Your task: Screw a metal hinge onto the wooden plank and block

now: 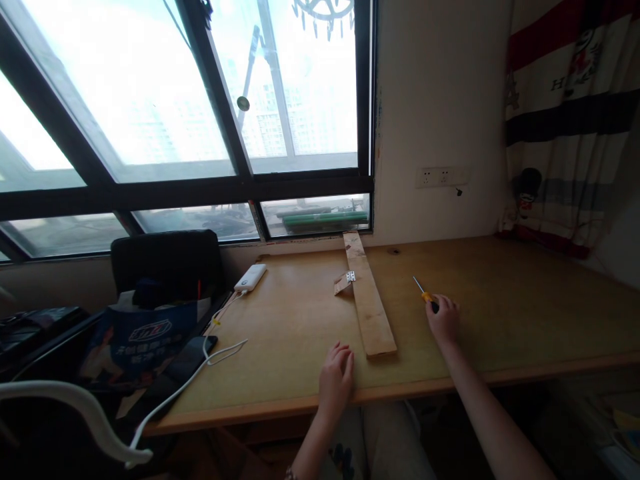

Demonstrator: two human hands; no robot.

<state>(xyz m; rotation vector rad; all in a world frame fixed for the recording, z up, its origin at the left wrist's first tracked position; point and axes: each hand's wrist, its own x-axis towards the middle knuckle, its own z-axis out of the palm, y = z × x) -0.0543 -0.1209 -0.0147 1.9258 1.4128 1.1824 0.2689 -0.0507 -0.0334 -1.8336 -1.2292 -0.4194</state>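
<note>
My right hand [444, 319] is closed around the handle of a screwdriver [427, 296] with a yellow and black grip. Its thin metal shaft points away from me, up and left, above the table. Near the table's front edge rests my left hand [336, 375], fingers loosely bent and apart, with nothing visible in it. Between the two hands lies a long wooden board [371, 303], running from near me toward the window. A small silver hinge [351, 276] sits at the board's left edge, beside a small brown piece [343, 286].
The wooden table [295, 320] carries a white power bank [251, 277] with a white cable [193, 373] at its left. A black chair [167, 263] with a blue bag [145, 340] stands left of it. Behind are the window, a wall socket [443, 177] and a curtain [570, 120].
</note>
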